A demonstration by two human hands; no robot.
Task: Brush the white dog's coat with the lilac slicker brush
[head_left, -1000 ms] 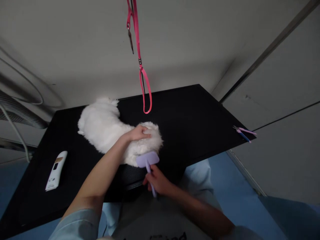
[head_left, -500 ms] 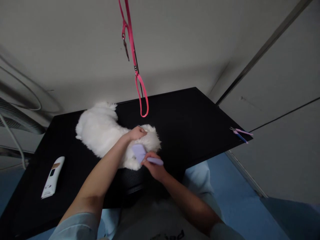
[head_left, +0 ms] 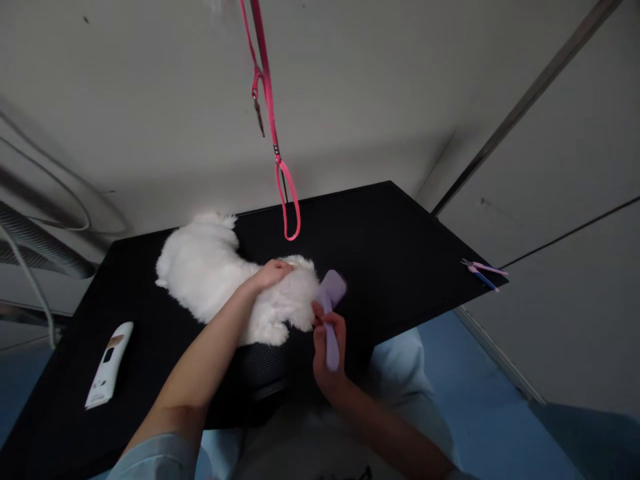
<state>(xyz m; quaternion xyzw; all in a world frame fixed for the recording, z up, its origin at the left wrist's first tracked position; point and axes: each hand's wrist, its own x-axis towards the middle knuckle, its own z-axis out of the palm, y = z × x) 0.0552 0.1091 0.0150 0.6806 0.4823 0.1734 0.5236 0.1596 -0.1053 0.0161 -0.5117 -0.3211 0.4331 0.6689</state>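
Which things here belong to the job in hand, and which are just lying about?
Seemingly in use:
purple brush, in the right hand's grip
white-furred animal, under the left hand
black table, beneath the animal

Seemingly idle:
white handheld device, on the table
pliers-like tool, near the table's edge
pink looped strap, hanging untouched
ribbed grey hose

The lone head view looks forward and down from above the near side of the desk [head_left: 380, 247], fairly close, facing the wall [head_left: 380, 80].

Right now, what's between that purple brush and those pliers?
The head view shows black tabletop between the purple brush in the right hand and the pliers.
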